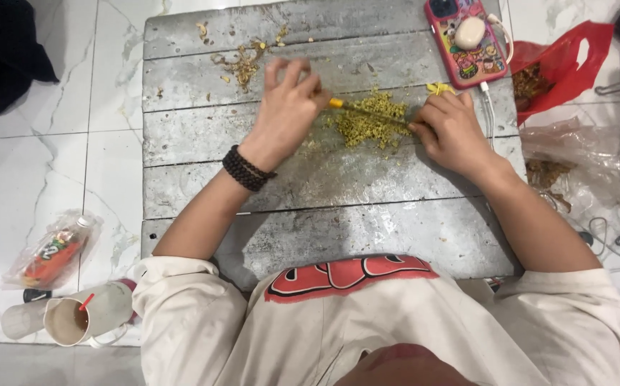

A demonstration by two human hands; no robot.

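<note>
My left hand (290, 107) pinches the yellow end of a thin stick (367, 111) that lies across a pile of small yellow-green flower bits (368, 127) on a grey wooden board (324, 229). My right hand (449, 129) grips the other end of the stick at the pile's right side. A dark bead bracelet (246, 168) circles my left wrist. A small yellow piece (438, 88) lies just above my right hand.
A phone in a red patterned case (467, 39) lies at the board's top right with a white cable. Dried brown scraps (242, 64) sit at top left. A red bag (560, 68) and clear plastic bags (588, 171) lie right. A cup with straw (74, 322) and a bagged bottle (53, 254) stand left.
</note>
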